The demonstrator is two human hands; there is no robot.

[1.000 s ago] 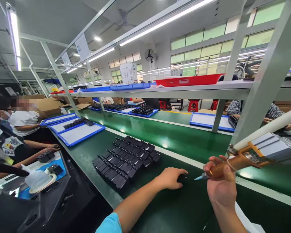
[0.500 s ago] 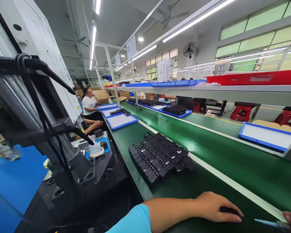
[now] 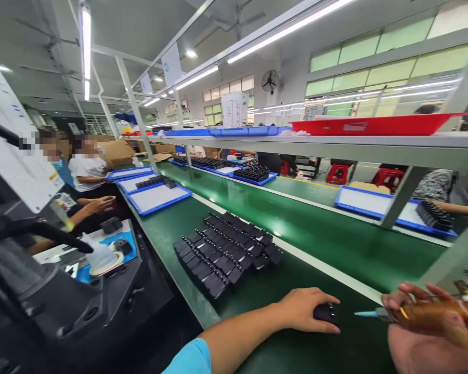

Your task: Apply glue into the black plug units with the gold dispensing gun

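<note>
My left hand [image 3: 306,310] reaches over the green work surface at the lower middle, its thumb and fingers round a small black part [image 3: 325,312]. At the lower right, my right hand [image 3: 425,327] is wrapped round an amber dispenser [image 3: 425,315] with a thin light-blue tip [image 3: 366,314] pointing left towards that part. Several rows of black parts [image 3: 226,249], with small shiny pins, lie side by side beyond my left forearm.
A dark machine [image 3: 101,306] stands at the left. Blue-rimmed trays [image 3: 159,199] lie farther up the bench. A white line [image 3: 327,269] runs along the green surface. Overhead, a shelf [image 3: 335,148] bears a red tray [image 3: 374,125]. Other people [image 3: 88,166] sit at the benches.
The view has turned right. My right hand and the amber dispenser have come much further into view. The black part between my left fingers shows more clearly.
</note>
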